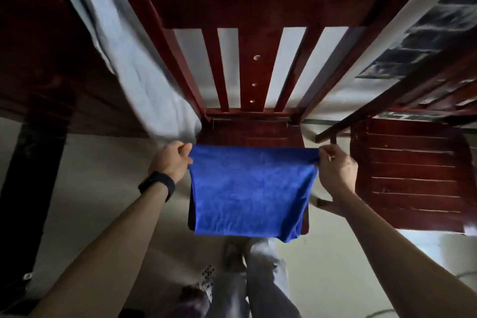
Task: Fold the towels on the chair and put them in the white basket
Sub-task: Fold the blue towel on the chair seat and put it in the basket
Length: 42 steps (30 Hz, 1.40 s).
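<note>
A bright blue towel (250, 191) hangs stretched flat in front of a dark red wooden chair (247, 134), covering most of the seat. My left hand (171, 160) pinches the towel's upper left corner. My right hand (335, 170) pinches its upper right corner. The lower edge of the towel hangs free past the seat's front. No white basket is in view.
A second red wooden chair (410, 175) stands close on the right. A pale cloth (144, 80) hangs down on the left beside the chair's back. A dark wooden post (33, 175) stands at far left. My legs (247, 279) are below the towel on a light floor.
</note>
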### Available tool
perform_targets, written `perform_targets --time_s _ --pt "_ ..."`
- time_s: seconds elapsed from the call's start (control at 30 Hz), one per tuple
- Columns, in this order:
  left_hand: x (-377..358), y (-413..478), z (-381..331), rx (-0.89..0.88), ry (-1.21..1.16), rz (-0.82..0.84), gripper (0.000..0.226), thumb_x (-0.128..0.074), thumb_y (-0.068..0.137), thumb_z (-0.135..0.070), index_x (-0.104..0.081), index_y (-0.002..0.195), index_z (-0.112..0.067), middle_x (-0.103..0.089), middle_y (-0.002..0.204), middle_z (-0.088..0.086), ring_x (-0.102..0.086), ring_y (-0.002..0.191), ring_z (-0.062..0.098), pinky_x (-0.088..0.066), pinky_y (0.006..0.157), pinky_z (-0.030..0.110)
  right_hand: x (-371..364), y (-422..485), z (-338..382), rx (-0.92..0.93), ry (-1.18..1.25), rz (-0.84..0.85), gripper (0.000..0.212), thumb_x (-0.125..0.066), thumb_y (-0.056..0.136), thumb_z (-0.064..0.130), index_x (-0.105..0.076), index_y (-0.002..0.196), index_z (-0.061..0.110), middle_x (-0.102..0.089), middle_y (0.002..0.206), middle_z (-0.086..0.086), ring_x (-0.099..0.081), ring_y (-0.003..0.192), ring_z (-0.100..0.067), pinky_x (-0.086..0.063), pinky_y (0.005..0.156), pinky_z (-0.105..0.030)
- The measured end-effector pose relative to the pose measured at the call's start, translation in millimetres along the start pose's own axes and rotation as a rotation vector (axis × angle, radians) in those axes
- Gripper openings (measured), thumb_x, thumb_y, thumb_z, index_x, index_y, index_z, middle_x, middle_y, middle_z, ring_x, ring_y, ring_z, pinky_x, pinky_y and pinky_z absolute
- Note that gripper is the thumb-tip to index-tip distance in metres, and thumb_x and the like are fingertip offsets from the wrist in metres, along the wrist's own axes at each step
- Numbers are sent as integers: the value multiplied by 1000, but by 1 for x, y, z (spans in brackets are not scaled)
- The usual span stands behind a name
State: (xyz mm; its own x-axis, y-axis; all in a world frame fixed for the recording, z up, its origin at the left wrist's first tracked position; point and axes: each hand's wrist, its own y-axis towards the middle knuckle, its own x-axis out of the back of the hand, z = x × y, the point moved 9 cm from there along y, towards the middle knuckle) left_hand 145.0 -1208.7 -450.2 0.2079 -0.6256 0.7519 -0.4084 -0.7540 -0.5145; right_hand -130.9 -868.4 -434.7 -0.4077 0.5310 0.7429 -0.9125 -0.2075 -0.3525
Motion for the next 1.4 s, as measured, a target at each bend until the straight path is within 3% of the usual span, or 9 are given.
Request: perform_targets --time_s 0.2,0.3,0.37,0.47,0.63,0.87,1.07,1.27,1.4 --pt "-30 73 2 39 -177 -59 36 -46 90 -49 -62 79 -19 -74 78 -4 -70 79 27 -57 81 45 -45 61 2 -34 77 -4 23 -54 98 26 -67 115 16 -71 111 -7 -63 106 -26 -34 77 -19" --pt "-55 82 12 87 -238 -16 47 -48 80 -61 -56 117 -33 -71 109 -1 -69 95 28 -55 89 45 -65 66 -6 -96 115 78 46 -56 97 32 -49 142 27 -63 129 1 -60 110 -18 -37 79 -17" --pt "-80 63 20 95 -176 66 54 -52 91 -50 -41 140 -29 -67 118 -1 -66 104 26 -51 95 40 -76 51 -27 -151 83 136 53 -59 95 33 -44 145 31 -62 129 2 -61 106 -19 -42 80 -22" --pt "-114 13 61 180 -81 108 36 -59 92 -32 -56 125 -18 -68 117 3 -63 110 27 -50 92 35 -95 5 -76 -250 -33 237 37 -59 92 29 -56 128 24 -70 109 2 -66 99 -25 -51 82 -32" --pt "-159 -59 130 346 22 177 36 -63 90 -34 -53 116 -12 -60 116 11 -62 93 30 -51 75 35 -131 -77 -151 -371 -216 422 30 -61 91 35 -58 111 13 -60 96 -3 -60 105 -34 -38 76 -31" --pt "-157 -48 139 240 14 15 14 -63 91 -33 -60 99 -22 -69 101 4 -65 94 30 -55 78 40 -139 -81 -175 -453 -34 193 23 -39 97 19 -57 111 12 -63 111 -16 -57 103 -37 -41 85 -36" --pt "-156 -58 148 321 -71 43 20 -65 90 -34 -66 103 -19 -71 101 0 -65 94 25 -53 81 33 -139 -83 -167 -340 -66 201 17 -53 91 10 -54 107 8 -61 109 -17 -50 91 -30 -34 77 -30" --pt "-161 -64 159 359 -113 101 11 -63 91 -34 -67 94 -24 -72 94 -1 -68 86 23 -56 82 36 -142 -74 -171 -342 -132 261 13 -59 88 17 -62 99 13 -63 109 -12 -56 106 -31 -40 87 -30" --pt "-151 -65 166 424 -231 31 8 -63 90 -29 -68 88 -24 -74 91 2 -69 86 24 -57 85 41 -118 -85 -177 -497 108 117 9 -56 79 19 -53 88 15 -71 85 -11 -67 75 -28 -56 73 -40"
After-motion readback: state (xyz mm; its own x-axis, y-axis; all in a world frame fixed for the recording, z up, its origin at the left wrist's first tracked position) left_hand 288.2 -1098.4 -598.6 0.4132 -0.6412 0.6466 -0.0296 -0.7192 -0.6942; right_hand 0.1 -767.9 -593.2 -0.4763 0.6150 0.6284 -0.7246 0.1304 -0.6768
